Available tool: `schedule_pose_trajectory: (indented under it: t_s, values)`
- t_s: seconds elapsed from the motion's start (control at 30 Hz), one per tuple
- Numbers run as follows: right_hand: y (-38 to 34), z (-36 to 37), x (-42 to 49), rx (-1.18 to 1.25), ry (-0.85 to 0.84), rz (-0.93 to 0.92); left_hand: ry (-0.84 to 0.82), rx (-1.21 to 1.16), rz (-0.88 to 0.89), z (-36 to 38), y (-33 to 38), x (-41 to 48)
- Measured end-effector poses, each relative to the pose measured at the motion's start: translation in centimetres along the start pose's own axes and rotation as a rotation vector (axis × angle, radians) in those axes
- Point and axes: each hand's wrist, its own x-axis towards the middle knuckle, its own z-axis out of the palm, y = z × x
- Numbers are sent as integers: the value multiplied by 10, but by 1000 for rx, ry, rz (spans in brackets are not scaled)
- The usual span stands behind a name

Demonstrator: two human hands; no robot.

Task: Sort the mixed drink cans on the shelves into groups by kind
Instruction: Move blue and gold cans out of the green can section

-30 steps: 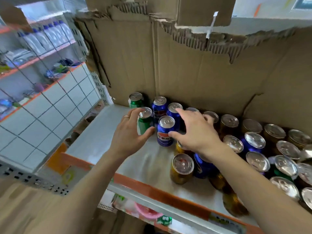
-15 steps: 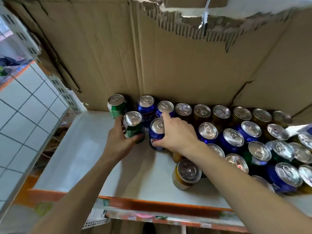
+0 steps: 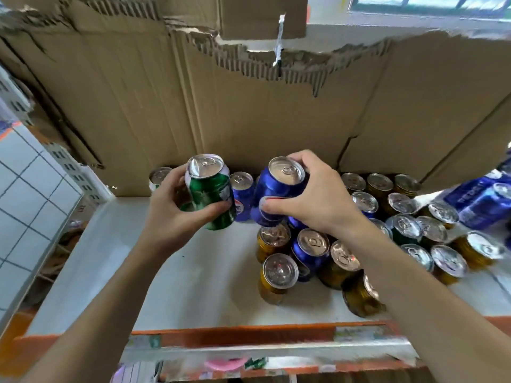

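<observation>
Status: early in the sort, by my read.

Grip check: left hand point(image 3: 171, 217) is wrapped around a green aluminium drink can point(image 3: 211, 194), thumb across the front. The can is tilted and looks clear of the white shelf board point(image 3: 166, 272). The right hand point(image 3: 312, 197) grasps a blue aluminium drink can point(image 3: 279, 186), fingers over the rim and thumb low on the body. It is also tilted and apparently lifted. The two held cans sit close together in front of the torn brown cardboard back panel point(image 3: 249, 120).

Done, as far as visible: not much. At back left there is one upright green can point(image 3: 159, 176), half hidden behind the left hand. One upright blue can point(image 3: 242, 194) stands between the two held cans. These are probably the seeds of two groups.

Left to do: nearly everything on the right.
- The cluster there is mixed.
- A gold can point(image 3: 278, 275) stands at the front with a blue can point(image 3: 312, 250) just beside it.
- A dark green can point(image 3: 405, 230) sits deeper in, among gold ones.
- A gold row point(image 3: 380, 183) runs along the back.
- Blue cans on their sides point(image 3: 481, 200) at far right may be a wrapped pack, but they're too blurred to tell.
</observation>
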Motion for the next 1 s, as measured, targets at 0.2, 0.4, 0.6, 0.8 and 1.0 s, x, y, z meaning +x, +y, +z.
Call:
schedule_pose_trajectory:
  t_s: [0.2, 0.4, 0.6, 0.8, 1.0]
  values:
    - [20, -46, -37, 17, 62, 15, -140, 38, 111, 48, 28, -4]
    - [52, -97, -82, 19, 176, 60, -269, 83, 173, 106, 53, -23]
    - [90, -171, -135, 61, 355, 88, -318, 95, 260, 184, 93, -52]
    - [138, -265, -200, 59, 423, 76, -383, 108, 263, 285, 134, -100]
    - [184, -349, -264, 12, 450, 109, -402, 91, 264, 378, 167, -140]
